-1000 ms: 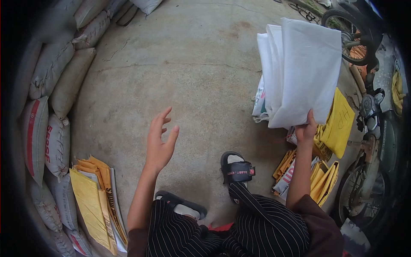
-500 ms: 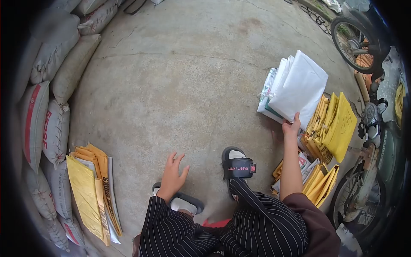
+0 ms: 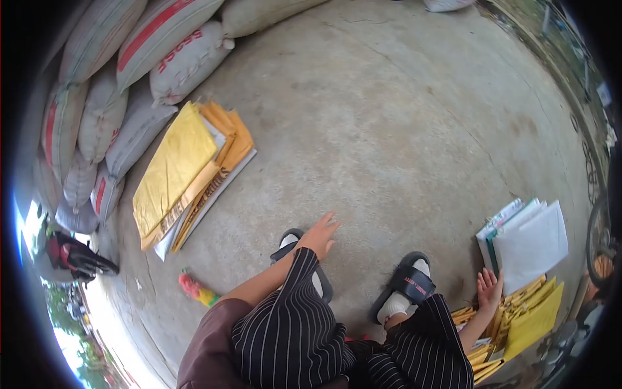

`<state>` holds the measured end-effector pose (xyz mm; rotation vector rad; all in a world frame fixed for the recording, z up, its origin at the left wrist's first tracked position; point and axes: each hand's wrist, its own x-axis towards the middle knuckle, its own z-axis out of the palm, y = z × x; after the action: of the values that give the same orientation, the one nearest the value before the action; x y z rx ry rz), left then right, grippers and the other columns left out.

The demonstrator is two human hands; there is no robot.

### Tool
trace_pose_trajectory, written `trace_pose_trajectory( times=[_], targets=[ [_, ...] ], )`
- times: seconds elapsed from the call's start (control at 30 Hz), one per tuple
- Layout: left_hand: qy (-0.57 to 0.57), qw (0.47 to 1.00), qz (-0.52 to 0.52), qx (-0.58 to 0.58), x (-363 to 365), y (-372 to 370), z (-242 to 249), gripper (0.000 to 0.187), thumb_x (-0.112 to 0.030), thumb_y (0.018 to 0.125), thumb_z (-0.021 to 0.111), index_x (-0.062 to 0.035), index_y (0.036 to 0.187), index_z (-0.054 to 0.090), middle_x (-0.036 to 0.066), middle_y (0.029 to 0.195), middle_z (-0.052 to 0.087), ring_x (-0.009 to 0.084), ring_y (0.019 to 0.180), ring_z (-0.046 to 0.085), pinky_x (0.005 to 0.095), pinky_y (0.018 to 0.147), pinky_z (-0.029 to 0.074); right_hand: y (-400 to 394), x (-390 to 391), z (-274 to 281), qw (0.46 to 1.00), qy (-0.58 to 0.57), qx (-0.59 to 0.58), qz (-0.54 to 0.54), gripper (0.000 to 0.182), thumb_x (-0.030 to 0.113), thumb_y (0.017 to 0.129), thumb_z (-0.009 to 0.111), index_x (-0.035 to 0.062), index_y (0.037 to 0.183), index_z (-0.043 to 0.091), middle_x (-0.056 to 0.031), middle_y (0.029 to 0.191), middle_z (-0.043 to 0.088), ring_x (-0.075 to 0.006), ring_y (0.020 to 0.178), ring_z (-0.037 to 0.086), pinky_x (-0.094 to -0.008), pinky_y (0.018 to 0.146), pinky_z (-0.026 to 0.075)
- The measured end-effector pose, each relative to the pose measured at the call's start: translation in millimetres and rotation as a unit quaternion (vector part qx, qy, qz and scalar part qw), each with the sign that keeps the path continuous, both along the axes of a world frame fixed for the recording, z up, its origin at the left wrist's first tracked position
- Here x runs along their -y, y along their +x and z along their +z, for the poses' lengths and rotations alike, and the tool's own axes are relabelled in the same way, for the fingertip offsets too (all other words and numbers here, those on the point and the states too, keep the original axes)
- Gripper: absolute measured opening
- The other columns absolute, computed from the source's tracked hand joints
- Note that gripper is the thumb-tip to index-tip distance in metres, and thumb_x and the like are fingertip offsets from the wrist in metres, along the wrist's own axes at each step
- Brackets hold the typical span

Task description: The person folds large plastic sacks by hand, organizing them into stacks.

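Note:
My left hand [image 3: 317,235] reaches over my knee above the concrete, fingers apart with nothing in them. At the right, my right hand [image 3: 489,290] has its palm turned up and its fingers extended, right at the lower edge of a stack of folded white sacks [image 3: 534,246]. Folded yellow sacks [image 3: 536,321] lie just beside that hand, below the white stack and partly behind my forearm. Another stack of folded yellow sacks [image 3: 175,168], with brown and white ones under it, rests on the floor to the left.
Filled sacks [image 3: 194,61] are piled high along the left. A colourful toy-like item [image 3: 197,290] lies on the floor near my left elbow. A parked motorbike [image 3: 74,256] stands at the far left, and wheel and machine parts [image 3: 599,249] line the right edge.
The view has swung left, shifting both sack stacks rightward in it. My right hand, earlier holding the white sack's edge, now has its fingers extended beside the stack.

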<state>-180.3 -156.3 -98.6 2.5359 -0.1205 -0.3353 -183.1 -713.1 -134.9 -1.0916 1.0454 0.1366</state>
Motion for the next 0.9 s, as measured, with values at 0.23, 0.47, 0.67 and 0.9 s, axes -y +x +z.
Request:
trace_pose_trajectory(
  times=[0.23,0.47,0.67,0.9],
  targets=[
    [0.203,0.919,0.339,-0.004,-156,3,19,0.035,-0.037,0.079,0.064,-0.0049,0.066,0.063,0.012,0.071,0.065,0.0304,0.068,0.062,0.0417,0.064,0.049,26,-56,74,0.928,-0.349,0.023,0.13,0.041,0.037,0.086,0.063,-0.0024,0.1,0.06,-0.0073,0.093,0.062,-0.0125,0.074,0.056,-0.024,0.06,0.045],
    [0.437,0.802,0.405,0.045,-340,23,-1,0.085,-0.033,0.074,0.072,-0.0082,0.141,0.025,0.016,0.144,0.028,0.0364,0.129,0.032,0.0517,0.097,0.038,43,-80,105,0.754,-0.572,0.093,0.31,0.029,0.026,0.089,0.059,-0.0011,0.078,0.063,-0.0022,0.055,0.051,-0.0085,0.041,0.042,-0.0235,0.042,0.034],
    [0.285,0.866,0.408,0.039,-388,20,-17,0.078,-0.041,0.079,0.066,-0.0133,0.141,0.029,0.013,0.147,0.028,0.0289,0.135,0.028,0.052,0.102,0.032,62,-163,177,0.62,-0.591,0.085,0.51,0.016,0.013,0.082,0.063,-0.0021,0.086,0.065,-0.0098,0.056,0.057,-0.0153,0.047,0.052,-0.0291,0.048,0.04],
    [0.192,0.903,0.368,0.112,-428,3,-33,0.063,-0.044,0.084,0.058,-0.0166,0.137,0.04,0.016,0.143,0.034,0.031,0.132,0.033,0.0472,0.102,0.034,89,-211,204,0.495,-0.575,0.105,0.642,0.02,0.013,0.075,0.067,0.0018,0.091,0.065,-0.0142,0.066,0.063,-0.0267,0.059,0.062,-0.0345,0.056,0.047]
  ],
)
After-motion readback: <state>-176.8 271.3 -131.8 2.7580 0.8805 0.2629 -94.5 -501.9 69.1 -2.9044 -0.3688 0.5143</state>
